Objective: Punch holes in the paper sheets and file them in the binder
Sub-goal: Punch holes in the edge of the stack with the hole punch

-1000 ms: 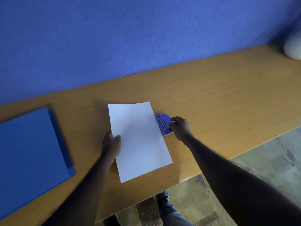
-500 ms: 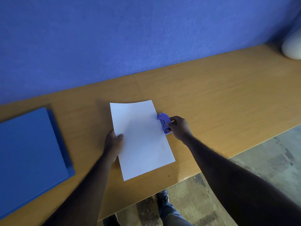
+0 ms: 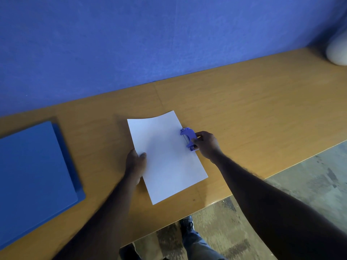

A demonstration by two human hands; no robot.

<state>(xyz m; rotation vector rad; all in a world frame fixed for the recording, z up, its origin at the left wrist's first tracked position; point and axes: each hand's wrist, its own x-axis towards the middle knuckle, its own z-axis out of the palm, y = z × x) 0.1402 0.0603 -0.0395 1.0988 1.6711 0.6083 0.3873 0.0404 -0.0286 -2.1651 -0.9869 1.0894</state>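
Binder (image 3: 35, 177): blue, closed, flat on the bench (image 3: 244, 109) at far left, well apart from everything else. Its near-left corner runs out of view.

Left hand (image 3: 136, 164): at the paper's left long edge, about midway along. Thumb lies on top of the sheet. The other fingers are hidden, probably under the edge, so the grip reads as pinching the paper.

Paper (image 3: 167, 156): one white sheet, mid-bench, skewed with its near end swung right. The near corners sit close to the bench's front edge. The far edge bows, and the far-right corner looks slightly lifted.

Punch (image 3: 188, 138): small, purple, on the paper's right long edge in the far half. The sheet's edge looks to be inside its slot, but the view is too small to confirm.

Right hand (image 3: 207, 145): just right of the punch, with the fingers curled round its right side. The grip is closed on the punch.

Far right: a white rounded object (image 3: 338, 51) sits at the bench's back corner, cut off by the frame.

Blue wall (image 3: 131, 44) runs behind the bench. Worn floor (image 3: 309, 184) and one dark shoe (image 3: 186, 225) show below the front edge.
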